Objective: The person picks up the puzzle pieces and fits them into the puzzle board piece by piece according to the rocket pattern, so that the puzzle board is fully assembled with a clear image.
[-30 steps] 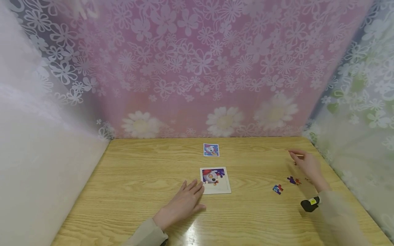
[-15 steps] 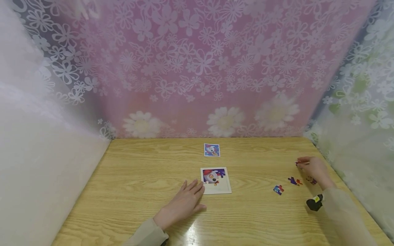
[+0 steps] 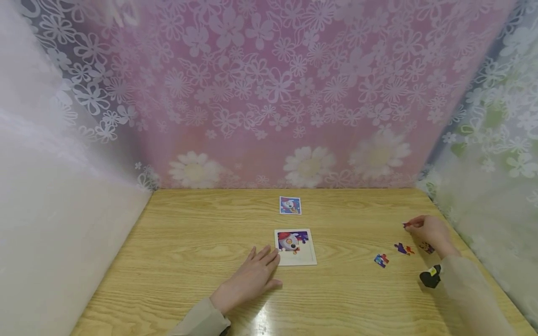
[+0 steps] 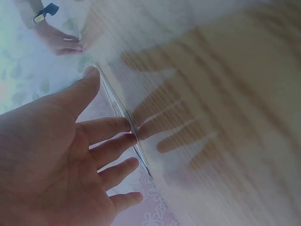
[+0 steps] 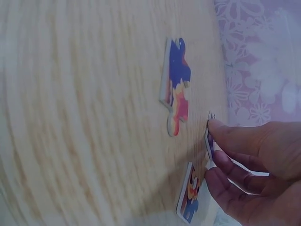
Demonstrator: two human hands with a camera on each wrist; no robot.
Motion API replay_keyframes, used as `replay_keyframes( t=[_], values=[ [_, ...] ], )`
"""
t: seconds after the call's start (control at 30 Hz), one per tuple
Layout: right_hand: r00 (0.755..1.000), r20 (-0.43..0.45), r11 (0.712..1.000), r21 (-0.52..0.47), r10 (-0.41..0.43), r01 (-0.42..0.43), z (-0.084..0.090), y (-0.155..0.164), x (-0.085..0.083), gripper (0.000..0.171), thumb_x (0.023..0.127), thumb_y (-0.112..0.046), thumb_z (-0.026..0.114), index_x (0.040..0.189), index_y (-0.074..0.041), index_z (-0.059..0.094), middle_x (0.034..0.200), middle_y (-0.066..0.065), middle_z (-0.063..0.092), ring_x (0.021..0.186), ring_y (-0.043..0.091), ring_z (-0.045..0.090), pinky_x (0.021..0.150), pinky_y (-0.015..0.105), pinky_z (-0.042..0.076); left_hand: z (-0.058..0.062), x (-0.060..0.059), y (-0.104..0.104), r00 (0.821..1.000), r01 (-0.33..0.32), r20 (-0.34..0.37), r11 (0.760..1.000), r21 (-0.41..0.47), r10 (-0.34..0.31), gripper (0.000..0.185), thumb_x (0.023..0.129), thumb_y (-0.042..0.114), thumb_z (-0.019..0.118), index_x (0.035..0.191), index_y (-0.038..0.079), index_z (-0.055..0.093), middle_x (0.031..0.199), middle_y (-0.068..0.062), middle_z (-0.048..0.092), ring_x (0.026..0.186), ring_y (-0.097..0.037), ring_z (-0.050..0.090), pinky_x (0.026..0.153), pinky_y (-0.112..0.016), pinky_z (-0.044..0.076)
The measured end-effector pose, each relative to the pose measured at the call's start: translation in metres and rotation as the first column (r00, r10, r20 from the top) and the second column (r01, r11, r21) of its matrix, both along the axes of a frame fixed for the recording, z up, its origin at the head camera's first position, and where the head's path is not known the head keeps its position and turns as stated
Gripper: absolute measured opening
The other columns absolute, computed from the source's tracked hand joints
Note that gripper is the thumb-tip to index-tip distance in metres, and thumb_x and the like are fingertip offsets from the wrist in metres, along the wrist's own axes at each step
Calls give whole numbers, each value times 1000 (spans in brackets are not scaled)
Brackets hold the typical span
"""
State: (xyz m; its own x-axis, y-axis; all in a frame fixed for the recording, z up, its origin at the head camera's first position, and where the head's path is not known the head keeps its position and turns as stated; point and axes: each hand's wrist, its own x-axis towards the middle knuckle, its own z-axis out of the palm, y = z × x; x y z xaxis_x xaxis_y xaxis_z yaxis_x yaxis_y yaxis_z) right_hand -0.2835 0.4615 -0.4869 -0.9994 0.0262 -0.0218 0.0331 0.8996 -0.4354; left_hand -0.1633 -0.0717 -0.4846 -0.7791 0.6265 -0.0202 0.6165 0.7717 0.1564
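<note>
I see the right hand [image 3: 433,232] with thumb and fingers [image 5: 221,129] curled tight, pinching a small puzzle piece [image 5: 209,141] by its edge, held just off the table [image 3: 201,233] near the far right edge; in the head view the piece [image 3: 407,225] shows only as a red-purple speck at the fingertips; three loose pieces lie flat close by: a purple-and-red one [image 3: 402,248] just left of the hand, a blue-and-red one [image 3: 381,259] further left and nearer me, a third [image 3: 426,247] partly under the wrist; the right wrist view shows the purple-and-red piece [image 5: 175,84] apart from the fingers and another piece [image 5: 189,193] just below them; a black wrist camera [image 3: 430,276] sits on the beige sleeve; the left hand [image 3: 252,278] lies palm down on the table, fingers [image 4: 113,150] straight and spread, holding nothing, fingertips at the near left corner of the white puzzle tray [image 3: 308,256]; I can't tell if they touch it; the tray is part filled with a rocket picture; a small reference card [image 3: 290,205] lies well beyond it, toward the floral curtain [image 3: 269,93].
</note>
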Motion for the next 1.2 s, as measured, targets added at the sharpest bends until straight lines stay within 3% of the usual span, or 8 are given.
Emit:
replay_keyframes(
  t=[0.33, 0.63, 0.83, 0.93, 1.07, 1.2],
  values=[
    [1000, 17, 999, -31, -17, 18, 1, -3, 1, 36, 95, -17, 68, 112, 15, 63, 98, 29, 66, 86, 41, 64, 73, 53, 53, 1, 1, 0, 1000, 19, -13, 1000, 9, -19, 66, 101, 46, 56, 148, 0, 49, 158, -15, 41, 148, -35, 35, 119, -59, 30],
    [996, -92, 997, -74, -22, 15, -4, -6, 6, 28, 94, -14, 72, 107, 10, 63, 98, 29, 68, 83, 39, 65, 69, 50, 52, 2, 2, 1, 1000, 6, 11, 1000, 1, -6, 67, 101, 47, 56, 149, 1, 48, 159, -14, 40, 149, -34, 33, 120, -57, 27],
    [987, -157, 996, -90, -30, 16, -3, -15, 9, 34, 98, -19, 69, 119, 7, 65, 108, 30, 69, 83, 36, 69, 63, 39, 53, 2, 3, 1, 1000, 5, 7, 1000, 12, -5, 66, 100, 46, 57, 148, 1, 49, 158, -15, 41, 148, -34, 35, 120, -58, 28],
    [987, -161, 985, -174, -23, -5, -1, -21, 10, 35, 100, -18, 66, 123, 8, 64, 111, 32, 68, 81, 28, 72, 62, 34, 58, 0, 2, 1, 1000, 7, -2, 1000, 13, -7, 66, 100, 46, 57, 148, 1, 49, 158, -15, 41, 148, -35, 35, 119, -59, 28],
    [987, -162, 948, -316, -9, -43, 1, -32, 10, 35, 102, -13, 62, 126, 12, 60, 115, 36, 63, 78, 19, 74, 64, 32, 63, -1, 1, 1, 1000, 8, -15, 1000, 7, -8, 67, 100, 46, 57, 148, 1, 49, 158, -15, 41, 148, -35, 36, 119, -59, 28],
    [983, -181, 922, -381, -3, -67, 1, -42, 10, 36, 102, -12, 61, 127, 14, 57, 117, 38, 61, 77, 11, 73, 67, 31, 63, -1, 1, 1, 1000, 5, -16, 1000, 0, -5, 67, 100, 47, 57, 149, 1, 49, 158, -14, 41, 148, -34, 35, 120, -58, 27]
  ],
)
